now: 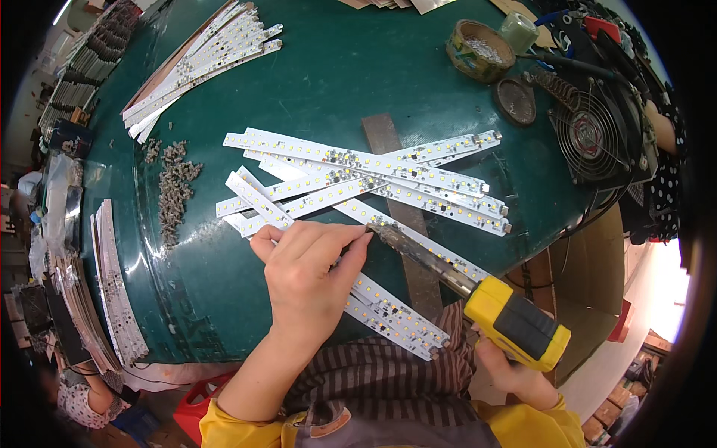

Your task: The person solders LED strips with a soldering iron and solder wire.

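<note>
My right hand (pixel 508 367) grips a yellow-and-black soldering gun (pixel 515 321) from below. Its long metal shaft points up and left, the dark tip ending right beside my left fingertips. My left hand (pixel 310 265) is closed in a pinch over the boards; what the pinch holds is too small to make out. Under and around it lie narrow white LED circuit boards (pixel 407 317) with yellow chips. More LED boards (pixel 321 196) cross one another in a loose pile just beyond the hands. A flat metal bar (pixel 420 280) runs beneath them.
A heap of small grey parts (pixel 178 187) lies on the green table (pixel 314 89), left of the boards. Another board stack (pixel 202 63) sits far left, more boards (pixel 116 287) at the left edge. A round tub (pixel 482 52), a small dish (pixel 515 101) and a fan (pixel 590 131) stand right.
</note>
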`<state>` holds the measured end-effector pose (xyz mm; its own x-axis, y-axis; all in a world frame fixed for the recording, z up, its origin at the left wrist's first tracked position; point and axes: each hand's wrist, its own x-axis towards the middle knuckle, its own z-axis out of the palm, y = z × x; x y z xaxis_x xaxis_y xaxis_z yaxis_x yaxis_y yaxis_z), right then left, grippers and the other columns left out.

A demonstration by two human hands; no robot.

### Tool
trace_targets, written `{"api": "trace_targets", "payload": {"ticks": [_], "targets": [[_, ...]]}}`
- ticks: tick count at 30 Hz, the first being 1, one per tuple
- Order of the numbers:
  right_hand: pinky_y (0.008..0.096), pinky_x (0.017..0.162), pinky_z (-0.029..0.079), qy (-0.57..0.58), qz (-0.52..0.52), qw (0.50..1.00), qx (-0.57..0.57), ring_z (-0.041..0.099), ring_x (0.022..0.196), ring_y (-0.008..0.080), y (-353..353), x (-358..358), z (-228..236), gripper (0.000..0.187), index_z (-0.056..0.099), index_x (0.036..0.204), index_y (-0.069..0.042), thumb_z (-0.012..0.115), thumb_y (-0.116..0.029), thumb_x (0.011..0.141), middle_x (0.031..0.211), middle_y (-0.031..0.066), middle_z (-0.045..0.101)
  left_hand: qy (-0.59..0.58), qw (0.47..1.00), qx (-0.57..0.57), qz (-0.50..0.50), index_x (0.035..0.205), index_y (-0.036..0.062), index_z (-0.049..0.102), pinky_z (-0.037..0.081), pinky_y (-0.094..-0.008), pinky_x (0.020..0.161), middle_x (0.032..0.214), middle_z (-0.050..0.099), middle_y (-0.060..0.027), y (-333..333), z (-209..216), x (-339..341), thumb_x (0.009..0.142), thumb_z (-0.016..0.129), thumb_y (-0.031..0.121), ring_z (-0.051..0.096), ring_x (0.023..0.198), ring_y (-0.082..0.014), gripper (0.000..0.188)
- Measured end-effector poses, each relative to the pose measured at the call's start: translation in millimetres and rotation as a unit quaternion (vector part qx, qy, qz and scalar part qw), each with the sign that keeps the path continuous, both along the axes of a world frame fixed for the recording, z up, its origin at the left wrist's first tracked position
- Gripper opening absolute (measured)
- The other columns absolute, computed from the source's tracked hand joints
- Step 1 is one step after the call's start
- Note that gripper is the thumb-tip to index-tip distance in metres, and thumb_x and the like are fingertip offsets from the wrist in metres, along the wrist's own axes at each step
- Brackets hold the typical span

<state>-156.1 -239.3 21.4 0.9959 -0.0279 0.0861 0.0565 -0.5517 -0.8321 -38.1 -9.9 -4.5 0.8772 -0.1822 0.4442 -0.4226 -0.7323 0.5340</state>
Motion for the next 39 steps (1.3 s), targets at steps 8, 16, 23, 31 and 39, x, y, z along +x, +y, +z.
{"api": "trace_targets", "payload": {"ticks": [8,16,23,31,39], "targets": [[0.0348,0.055,0.052,-0.030,0.023,0.999,-0.038,0.064,0.061,0.0276,-1,3,0,0.022,0.073,0.087,-0.003,0.075,-0.009,0.066,0.077,0.0095,0.066,-0.001,1.000,-0.002,-0.001,0.081,0.0100,0.073,0.031,-0.0329,0.075,0.074,0.069,0.0019,1,0,1,0.070,0.081,0.006,0.058,0.064,-0.0136,0.014],[0.0344,0.057,0.053,-0.033,0.020,0.999,-0.027,0.066,0.065,0.0271,4,3,2,0.023,0.073,0.095,-0.003,0.074,-0.009,0.072,0.080,0.0105,0.068,-0.010,1.000,0.008,-0.005,0.082,0.0107,0.073,0.031,-0.0330,0.076,0.076,0.069,0.0024,1,-5,1,0.070,0.081,0.006,0.060,0.067,-0.0134,0.015],[0.0271,0.070,0.051,0.031,0.088,0.996,-0.005,0.061,0.078,0.0141,-10,-9,2,0.024,0.058,0.115,0.003,0.062,-0.009,0.094,0.097,0.0087,0.064,-0.021,1.000,0.015,-0.007,0.082,0.0111,0.073,0.031,-0.0336,0.078,0.077,0.070,0.0028,1,-5,0,0.070,0.082,0.007,0.061,0.070,-0.0130,0.015],[0.0306,0.069,0.050,0.098,-0.121,0.981,0.113,0.062,0.076,0.0184,1,-26,2,0.031,0.063,0.112,0.001,0.065,-0.019,0.089,0.099,0.0105,0.067,-0.023,1.000,0.008,-0.009,0.082,0.0118,0.073,0.031,-0.0338,0.079,0.077,0.069,0.0031,-1,-3,0,0.071,0.082,0.007,0.062,0.070,-0.0126,0.015],[0.0340,0.071,0.050,-0.044,-0.093,0.980,-0.173,0.064,0.082,0.0281,-4,3,-8,0.045,0.063,0.106,-0.003,0.086,-0.018,0.070,0.096,0.0101,0.062,-0.015,1.000,0.012,-0.007,0.083,0.0124,0.073,0.031,-0.0338,0.079,0.079,0.070,0.0032,3,-4,-1,0.070,0.082,0.008,0.062,0.072,-0.0129,0.017]]}}
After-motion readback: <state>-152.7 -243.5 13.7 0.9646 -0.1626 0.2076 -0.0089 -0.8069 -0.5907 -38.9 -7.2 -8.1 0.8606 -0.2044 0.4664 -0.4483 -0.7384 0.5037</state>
